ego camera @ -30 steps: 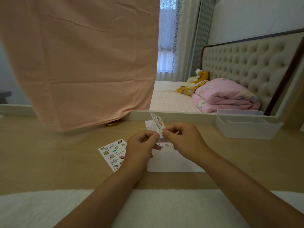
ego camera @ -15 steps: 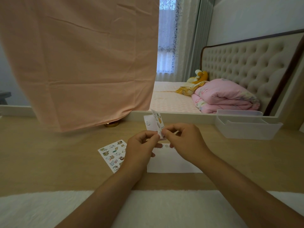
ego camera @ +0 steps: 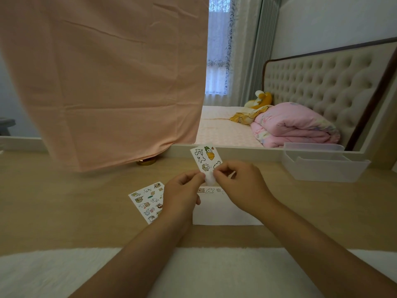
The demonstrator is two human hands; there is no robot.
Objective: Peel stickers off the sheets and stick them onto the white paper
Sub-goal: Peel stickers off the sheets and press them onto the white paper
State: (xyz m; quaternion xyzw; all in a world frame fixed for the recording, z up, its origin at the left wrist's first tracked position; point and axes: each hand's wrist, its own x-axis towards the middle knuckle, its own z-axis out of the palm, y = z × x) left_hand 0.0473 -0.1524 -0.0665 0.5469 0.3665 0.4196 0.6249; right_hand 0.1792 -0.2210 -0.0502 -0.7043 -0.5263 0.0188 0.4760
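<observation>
Left hand [ego camera: 182, 190]: grip pinches sticker sheet [ego camera: 204, 157], steadying it.
Right hand [ego camera: 238, 186]: grip pinches a sticker [ego camera: 210, 179], likely peeling.
White paper [ego camera: 221, 214]: below centre, ready.

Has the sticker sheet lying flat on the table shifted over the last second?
No. The flat sticker sheet keeps its spot and angle left of the white paper, its right edge hidden behind the left hand.

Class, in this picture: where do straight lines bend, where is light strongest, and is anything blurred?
Head view: the table's near edge bows from the wide lens; the window is brightest; the sheet in the left hand and right hand reads sharp.
</observation>
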